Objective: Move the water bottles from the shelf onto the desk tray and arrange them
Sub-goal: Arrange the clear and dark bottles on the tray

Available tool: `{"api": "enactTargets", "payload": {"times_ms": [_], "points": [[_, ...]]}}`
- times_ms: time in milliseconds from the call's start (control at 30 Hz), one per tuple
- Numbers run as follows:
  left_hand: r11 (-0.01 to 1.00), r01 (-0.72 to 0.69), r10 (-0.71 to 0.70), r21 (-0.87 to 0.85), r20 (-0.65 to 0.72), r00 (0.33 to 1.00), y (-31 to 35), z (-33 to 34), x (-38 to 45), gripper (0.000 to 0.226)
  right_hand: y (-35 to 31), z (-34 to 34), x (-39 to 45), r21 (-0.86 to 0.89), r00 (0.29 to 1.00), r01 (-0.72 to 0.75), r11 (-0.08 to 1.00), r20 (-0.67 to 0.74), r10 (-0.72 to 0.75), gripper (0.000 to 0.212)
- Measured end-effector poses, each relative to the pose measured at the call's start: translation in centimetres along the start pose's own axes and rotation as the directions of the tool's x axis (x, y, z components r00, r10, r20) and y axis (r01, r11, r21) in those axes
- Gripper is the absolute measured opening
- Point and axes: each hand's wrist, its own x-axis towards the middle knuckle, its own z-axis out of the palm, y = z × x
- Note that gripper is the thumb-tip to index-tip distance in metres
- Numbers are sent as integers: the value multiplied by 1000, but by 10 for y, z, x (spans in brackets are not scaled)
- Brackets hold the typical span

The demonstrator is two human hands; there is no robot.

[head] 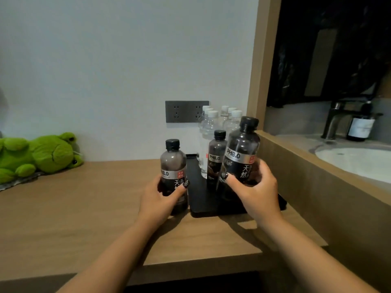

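A black tray (203, 199) lies on the wooden desk (95, 208) against the right partition. Several clear bottles with white caps (209, 127) stand at its back. One dark bottle with a black cap (216, 153) stands on the tray in front of them. My left hand (160, 199) grips a second dark bottle (172, 163), upright on the desk just left of the tray. My right hand (254, 187) grips a third dark bottle (243, 149), tilted slightly and held above the tray's right side.
A green plush frog (40, 155) lies at the desk's left. A dark socket plate (186, 111) is on the wall behind the bottles. Beyond the wooden partition (306, 176) to the right are a white sink (359, 161), a faucet (334, 119) and a dark dispenser bottle (361, 123).
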Motion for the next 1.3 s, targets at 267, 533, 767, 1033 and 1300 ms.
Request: {"api": "enactTargets", "payload": {"times_ms": [267,533,767,1033,1300], "points": [[999,-15,14,44,22,1000,-7,6,8,36,35,10,14,18,994,-81,997,78,79,56],[991,28,-21,-128,50,998,-17,3,13,29,48,20,12,-131,983,-53,990,169,75,68],[997,-30,33,-75,42,999,-13,5,11,34,48,12,17,-149,983,-145,978,87,159,55],[996,-28,31,-87,43,999,-13,3,9,39,52,20,11,-346,976,-87,934,156,149,84],[997,-23,27,-74,47,999,-11,2,7,38,53,21,12,-369,970,-95,925,175,170,77]]}}
